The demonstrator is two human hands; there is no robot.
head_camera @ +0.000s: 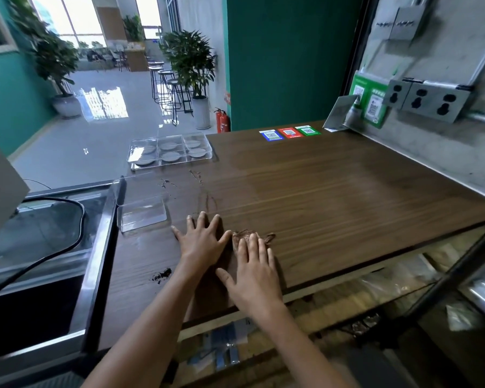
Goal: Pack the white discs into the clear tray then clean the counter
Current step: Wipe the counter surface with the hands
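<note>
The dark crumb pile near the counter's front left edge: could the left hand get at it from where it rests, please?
Probably yes. The left hand lies flat and empty, the crumb pile sits just beside its forearm, and only bare counter lies between.

Daylight from far windows [67, 21], floor glare, soft blur, edges bowed

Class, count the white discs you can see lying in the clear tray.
6, one in each compartment of the clear tray: back row; front row. No loose discs show on the counter.
</note>
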